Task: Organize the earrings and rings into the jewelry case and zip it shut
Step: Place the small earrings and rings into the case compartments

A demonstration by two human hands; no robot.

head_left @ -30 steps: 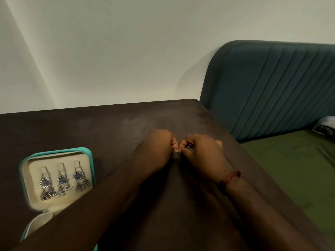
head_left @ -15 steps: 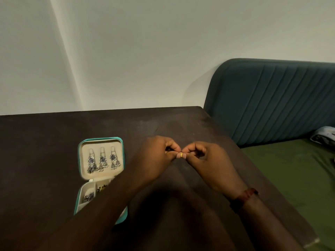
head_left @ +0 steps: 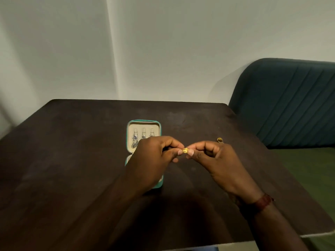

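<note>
At frame centre, the left hand (head_left: 155,156) and right hand (head_left: 213,158) pinched a gold ring (head_left: 185,150) between fingertips; small, rigid, likely slippery, best gripped by its band.

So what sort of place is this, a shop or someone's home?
Most likely a home, probably a bedroom: a dark wooden table stands by a plain wall, beside what looks like a bed with a teal padded headboard and a green sheet.
</note>
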